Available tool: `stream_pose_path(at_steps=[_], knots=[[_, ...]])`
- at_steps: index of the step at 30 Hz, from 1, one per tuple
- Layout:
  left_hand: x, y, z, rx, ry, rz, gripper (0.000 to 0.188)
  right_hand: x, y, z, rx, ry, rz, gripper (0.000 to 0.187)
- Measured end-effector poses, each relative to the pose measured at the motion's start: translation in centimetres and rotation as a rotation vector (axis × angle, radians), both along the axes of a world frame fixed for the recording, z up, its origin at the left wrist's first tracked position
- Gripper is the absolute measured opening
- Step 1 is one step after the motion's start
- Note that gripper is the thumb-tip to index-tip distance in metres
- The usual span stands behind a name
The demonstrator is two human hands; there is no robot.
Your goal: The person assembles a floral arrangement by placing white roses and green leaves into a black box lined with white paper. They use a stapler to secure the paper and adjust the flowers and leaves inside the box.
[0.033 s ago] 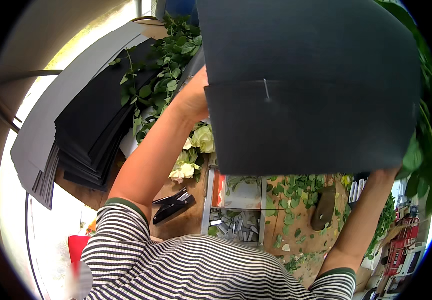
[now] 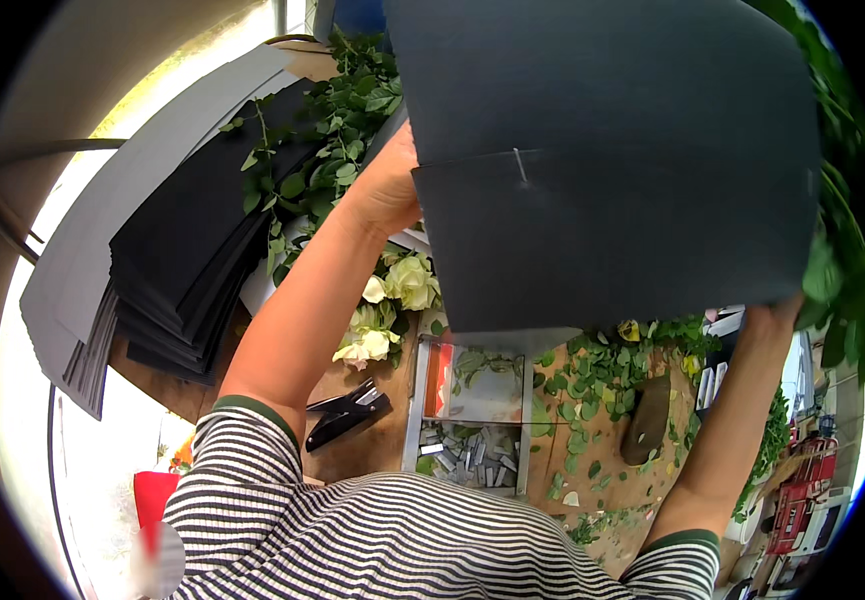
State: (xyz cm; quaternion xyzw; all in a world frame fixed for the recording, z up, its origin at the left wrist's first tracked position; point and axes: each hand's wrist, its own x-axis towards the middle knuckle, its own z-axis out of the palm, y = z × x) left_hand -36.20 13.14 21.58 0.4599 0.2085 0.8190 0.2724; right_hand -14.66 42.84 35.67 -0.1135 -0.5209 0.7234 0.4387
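Observation:
A large black cardboard wrap is raised in front of me, with a seam across it and a staple on that seam. My left hand grips the wrap at its left edge, its fingers mostly hidden behind the card. At the lower right corner, my right hand holds the wrap, and its fingertips do not show. Green leafy stems stick out along the wrap's right side. On the wooden table below lies a black stapler, near my left forearm.
Stacked black card sheets and grey sheets lie at the left, beside leafy stems. White roses rest nearby. A divided tray holds small grey pieces. Loose leaves and a dark brown object are at the right.
The black wrap has shifted slightly left and up, uncovering a bit more of the tray and leaves. My right hand has risen with it; my left hand has hardly moved.

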Motion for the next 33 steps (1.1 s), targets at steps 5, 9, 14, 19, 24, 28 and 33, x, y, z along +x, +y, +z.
stream_pose_path(at_steps=[5,9,14,19,24,28,33], knots=[[-6.1,-1.3,-2.2,-0.188,-0.131,0.549,0.059,-13.4,-1.6,4.0,0.167,-0.09,0.329,0.046],[-7.0,-2.6,-3.7,-0.24,-0.085,0.795,0.049,-24.7,-2.6,2.3,0.16,-0.134,0.585,0.052],[-7.2,-4.6,-4.0,-0.438,-0.125,0.877,0.049,-35.5,-4.1,-3.1,0.043,-0.224,0.822,0.076],[-6.8,-3.0,-2.1,-0.735,0.014,1.006,0.084,-41.3,-0.8,-14.0,0.162,-0.457,0.948,0.082],[-7.4,-3.4,-2.1,-0.783,0.195,0.989,0.085,-41.4,0.6,-18.4,0.242,-0.546,0.903,0.073],[-6.8,-2.2,-2.2,-0.885,0.184,1.033,0.088,-40.5,4.2,-20.4,0.312,-0.522,0.739,0.066],[-6.7,-2.3,-2.6,-0.981,0.186,1.142,0.087,-35.8,6.4,-19.4,0.5,-0.43,0.367,0.06]])
